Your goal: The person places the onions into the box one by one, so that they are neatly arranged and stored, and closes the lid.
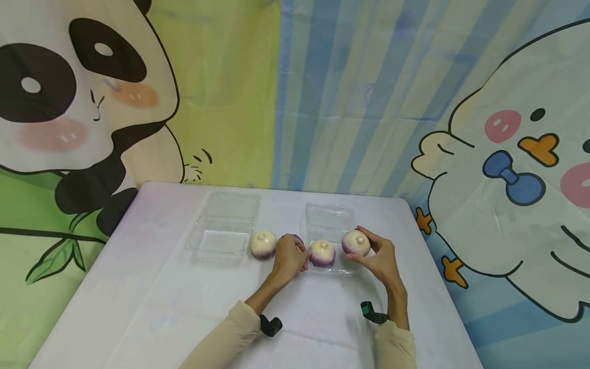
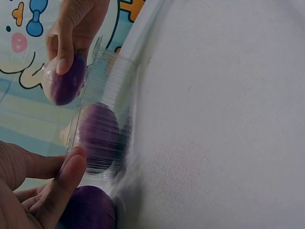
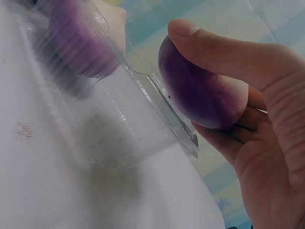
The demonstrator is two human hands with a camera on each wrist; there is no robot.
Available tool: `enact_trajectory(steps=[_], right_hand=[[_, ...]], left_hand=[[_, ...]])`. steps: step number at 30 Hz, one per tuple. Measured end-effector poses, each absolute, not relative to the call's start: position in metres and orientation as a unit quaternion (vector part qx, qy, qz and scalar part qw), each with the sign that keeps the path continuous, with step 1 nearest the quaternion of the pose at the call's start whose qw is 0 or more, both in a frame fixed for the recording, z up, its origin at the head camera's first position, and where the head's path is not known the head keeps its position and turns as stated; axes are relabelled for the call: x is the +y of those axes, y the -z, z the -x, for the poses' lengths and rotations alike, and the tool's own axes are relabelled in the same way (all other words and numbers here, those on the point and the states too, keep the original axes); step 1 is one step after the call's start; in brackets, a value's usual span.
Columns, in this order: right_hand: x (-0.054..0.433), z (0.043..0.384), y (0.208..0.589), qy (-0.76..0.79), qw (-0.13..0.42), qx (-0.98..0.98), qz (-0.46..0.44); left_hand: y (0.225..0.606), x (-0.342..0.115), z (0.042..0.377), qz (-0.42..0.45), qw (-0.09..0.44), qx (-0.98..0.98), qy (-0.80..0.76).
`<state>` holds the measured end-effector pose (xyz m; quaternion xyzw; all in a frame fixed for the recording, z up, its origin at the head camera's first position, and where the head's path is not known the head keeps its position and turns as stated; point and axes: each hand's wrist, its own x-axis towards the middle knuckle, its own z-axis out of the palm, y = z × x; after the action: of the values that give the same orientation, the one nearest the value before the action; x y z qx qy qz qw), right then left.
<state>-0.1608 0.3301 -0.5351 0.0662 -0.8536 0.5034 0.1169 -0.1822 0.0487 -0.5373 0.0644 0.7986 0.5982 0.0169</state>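
Note:
My right hand (image 1: 383, 260) grips a purple-and-white turnip (image 1: 355, 243) between thumb and fingers, over the right side of an open clear plastic container (image 1: 329, 218). In the right wrist view the turnip's purple side (image 3: 200, 90) faces the container wall (image 3: 138, 95). A second turnip (image 1: 322, 253) sits inside the container, white nub up. My left hand (image 1: 289, 258) pinches the container's left edge with thumb and forefinger. Beside that hand, outside the container, lies another turnip (image 2: 90, 210), mostly hidden by the hand in the head view.
Left of the hands, one more turnip (image 1: 264, 244) rests on the white-covered table (image 1: 156, 287), next to a second open clear container (image 1: 223, 238). A cartoon-printed curtain (image 1: 341, 102) hangs behind the table's back edge.

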Motion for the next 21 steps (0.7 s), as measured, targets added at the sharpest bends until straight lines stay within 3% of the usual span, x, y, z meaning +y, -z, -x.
enact_trajectory(steps=[21], right_hand=[[0.318, 0.156, 0.546, -0.419, 0.120, -0.899, -0.044]], left_hand=[[0.540, 0.049, 0.183, -0.062, 0.011, 0.800, -0.597]])
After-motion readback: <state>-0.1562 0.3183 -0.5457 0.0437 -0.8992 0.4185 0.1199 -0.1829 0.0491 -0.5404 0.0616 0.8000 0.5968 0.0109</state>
